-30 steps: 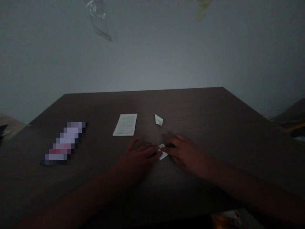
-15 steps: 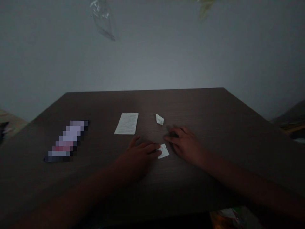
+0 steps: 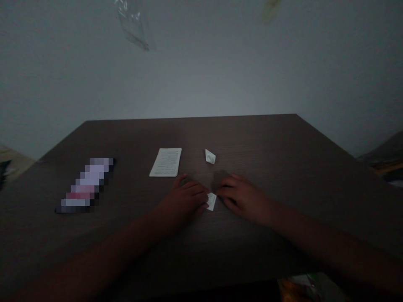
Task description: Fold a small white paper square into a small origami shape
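Observation:
A small piece of folded printed paper (image 3: 212, 202) lies on the table between my hands. The fingers of my left hand (image 3: 185, 199) are bent over its left side and cover part of it, with the thumb low at its near edge. At the paper's upper right corner are the fingertips of my right hand (image 3: 241, 193), loosely bent and spread with nothing seen in them; whether they touch the paper is hard to tell. Beyond the hands stands a small folded paper shape (image 3: 210, 157). A stack of printed paper sheets (image 3: 166, 162) lies left of that shape.
A phone with a blurred-out screen (image 3: 86, 184) rests on the left of the dark wooden table (image 3: 267, 142). Clear plastic (image 3: 134, 27) hangs on the wall behind. Below the near edge, at the right, is a colourful packet (image 3: 297, 288), partly hidden.
My left fingers have curled more around the paper, and less of it shows. My right hand has come down and closer to its corner. The view has shifted slightly.

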